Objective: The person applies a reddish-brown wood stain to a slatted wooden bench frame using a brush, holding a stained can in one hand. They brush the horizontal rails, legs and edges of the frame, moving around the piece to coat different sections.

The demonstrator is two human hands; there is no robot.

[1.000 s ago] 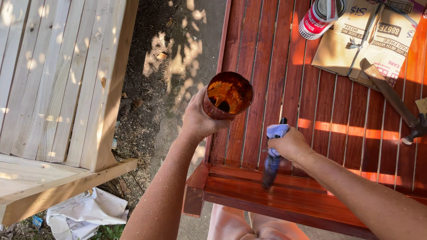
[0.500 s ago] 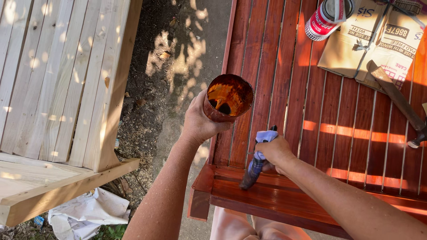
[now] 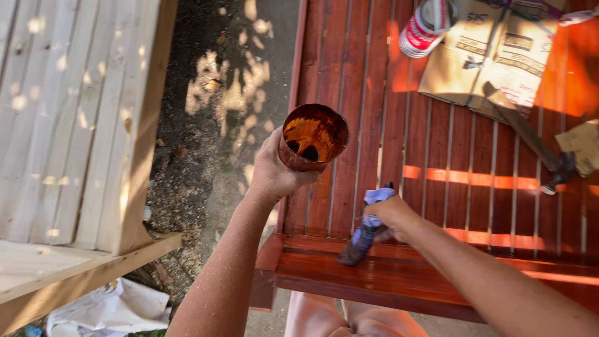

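Brush (image 3: 360, 240) in right hand (image 3: 390, 215), stain cup (image 3: 314, 136) in left hand (image 3: 271, 173)

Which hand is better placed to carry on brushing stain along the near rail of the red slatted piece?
The right hand, probably. It grips the brush, whose bristles rest on the near rail. The left hand is taken up holding the stain-coated cup above the slats.
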